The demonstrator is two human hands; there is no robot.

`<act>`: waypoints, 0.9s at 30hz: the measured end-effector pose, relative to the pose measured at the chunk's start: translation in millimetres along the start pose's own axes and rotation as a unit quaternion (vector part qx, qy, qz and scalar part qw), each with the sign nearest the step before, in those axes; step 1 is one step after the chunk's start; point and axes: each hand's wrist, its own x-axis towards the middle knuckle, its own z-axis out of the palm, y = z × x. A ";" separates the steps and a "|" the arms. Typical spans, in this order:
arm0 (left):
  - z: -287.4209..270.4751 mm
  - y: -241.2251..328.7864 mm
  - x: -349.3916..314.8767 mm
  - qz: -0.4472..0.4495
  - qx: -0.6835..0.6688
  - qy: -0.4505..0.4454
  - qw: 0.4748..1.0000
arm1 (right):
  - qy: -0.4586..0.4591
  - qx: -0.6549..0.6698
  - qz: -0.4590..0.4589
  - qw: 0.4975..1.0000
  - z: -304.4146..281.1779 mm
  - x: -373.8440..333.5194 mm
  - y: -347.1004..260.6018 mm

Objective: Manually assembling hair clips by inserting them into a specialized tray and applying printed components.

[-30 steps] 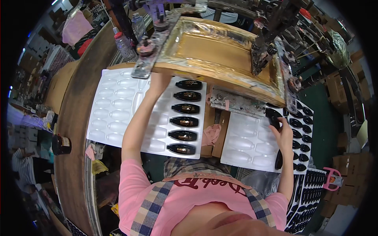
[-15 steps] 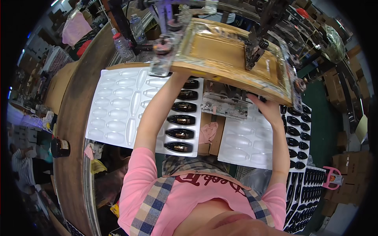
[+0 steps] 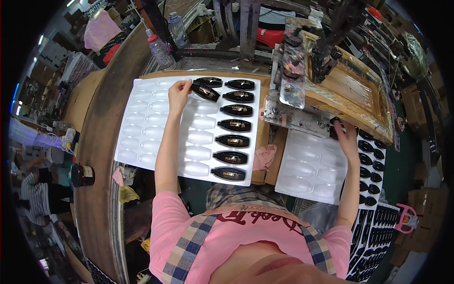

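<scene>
My left hand (image 3: 178,98) pinches the narrow tip of a glossy black spindle-shaped piece with gold print (image 3: 205,93), tilted over a white moulded tray (image 3: 198,124). Just beyond it, a similar printed piece (image 3: 208,82) lies in the same column, whose nearer hollows are vacant. A full column of printed black pieces (image 3: 234,125) fills the tray's right side. My right hand (image 3: 347,138) has its fingers closed at a dark piece (image 3: 334,128), partly hidden beside the printing frame. Below that hand lies a second white tray (image 3: 309,165) with bare hollows.
The wooden screen frame (image 3: 350,106) hangs tilted on its metal press at the right. A metal fixture (image 3: 295,119) sits between the trays, near a pink cloth (image 3: 264,157). Clear bottles (image 3: 161,53) stand behind. More black pieces (image 3: 365,158) fill trays at far right.
The screen frame has swung to the right, away from the tray. My left hand has moved from under it to the left tray with a printed piece. My right hand has shifted slightly nearer.
</scene>
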 end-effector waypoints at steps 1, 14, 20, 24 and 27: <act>-2.1 -10.6 1.4 -0.012 0.022 0.010 1.000 | 0.004 -0.031 0.017 0.999 2.5 -2.9 2.8; 5.4 -12.0 -9.0 0.095 0.411 0.052 0.905 | 0.001 -0.259 -0.010 0.966 -8.7 -28.4 18.4; 75.6 70.8 -37.0 0.261 0.237 -0.085 0.932 | 0.084 0.032 0.119 0.989 -17.7 -41.9 18.0; 142.0 136.1 -66.7 0.357 0.201 -0.218 0.886 | 0.076 0.123 0.036 0.989 -24.1 -31.6 -7.0; 160.3 142.7 -47.2 0.387 0.175 -0.190 0.885 | 0.051 0.136 -0.024 0.989 -19.4 -21.3 -20.0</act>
